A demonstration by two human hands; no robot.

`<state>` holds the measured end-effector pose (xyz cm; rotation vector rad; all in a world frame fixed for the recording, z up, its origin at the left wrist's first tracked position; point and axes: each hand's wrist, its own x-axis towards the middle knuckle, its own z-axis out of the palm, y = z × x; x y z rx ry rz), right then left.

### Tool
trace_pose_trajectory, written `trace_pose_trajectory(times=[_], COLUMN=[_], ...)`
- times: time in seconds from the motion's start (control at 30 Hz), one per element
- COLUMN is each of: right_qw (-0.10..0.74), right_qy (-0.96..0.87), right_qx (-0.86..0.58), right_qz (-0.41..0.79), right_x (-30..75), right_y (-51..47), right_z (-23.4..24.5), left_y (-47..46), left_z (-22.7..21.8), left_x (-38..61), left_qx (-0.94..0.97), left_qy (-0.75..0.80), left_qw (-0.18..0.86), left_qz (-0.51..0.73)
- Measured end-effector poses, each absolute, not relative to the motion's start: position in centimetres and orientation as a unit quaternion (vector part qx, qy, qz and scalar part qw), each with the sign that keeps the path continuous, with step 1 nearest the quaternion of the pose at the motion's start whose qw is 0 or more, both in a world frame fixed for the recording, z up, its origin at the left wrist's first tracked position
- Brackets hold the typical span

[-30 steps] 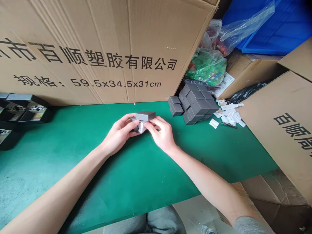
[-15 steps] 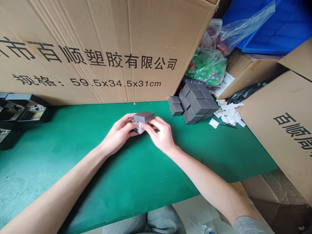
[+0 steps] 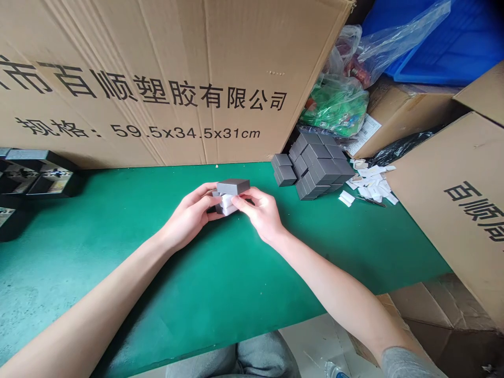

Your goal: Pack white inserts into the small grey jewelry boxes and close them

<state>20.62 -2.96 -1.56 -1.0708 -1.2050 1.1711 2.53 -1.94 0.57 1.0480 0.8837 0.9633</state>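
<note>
The left hand (image 3: pixel 188 214) and right hand (image 3: pixel 263 214) hold one gray box (image 3: pixel 233 186), a white part (image 3: pixel 227 203) showing. Three open cases (image 3: pixel 37 156) stand at left.

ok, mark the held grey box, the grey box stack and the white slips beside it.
Held grey box (image 3: pixel 233 187): head view, on its upper part.
Grey box stack (image 3: pixel 321 168): head view, on the stack's middle.
White slips (image 3: pixel 374 185): head view, on the heap's middle.
</note>
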Motion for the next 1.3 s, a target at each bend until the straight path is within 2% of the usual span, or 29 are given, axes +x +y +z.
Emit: trace_pose_trajectory(times=[0.23, 0.57, 0.8, 1.1, 1.3], right_qw=[0.543, 0.538, 0.487, 0.461, 0.415], right_qy=[-0.502, -0.574, -0.662, -0.765, -0.811], right_qx=[-0.463, -0.458, -0.427, -0.417, -0.402], right_qz=[0.487, 0.413, 0.378, 0.168, 0.09], right_x=[20.5, 20.3, 20.8, 21.5, 21.9], right_y=[-3.0, -3.6, -3.7, -3.6, -3.8], right_z=[-1.6, -2.0, -1.6, -2.0, -1.4], left_y=[-2.1, -2.3, -2.2, -2.0, -2.2], left_z=[0.4, 0.5, 0.4, 0.1, 0.7], left_x=[2.4, 2.6, 2.8, 2.5, 2.5], left_qx=[0.477, 0.485, 0.465, 0.478, 0.501], left_qy=[0.378, 0.377, 0.413, 0.411, 0.424], left_qw=[0.674, 0.671, 0.651, 0.635, 0.625], left_qz=[0.418, 0.415, 0.437, 0.447, 0.424])
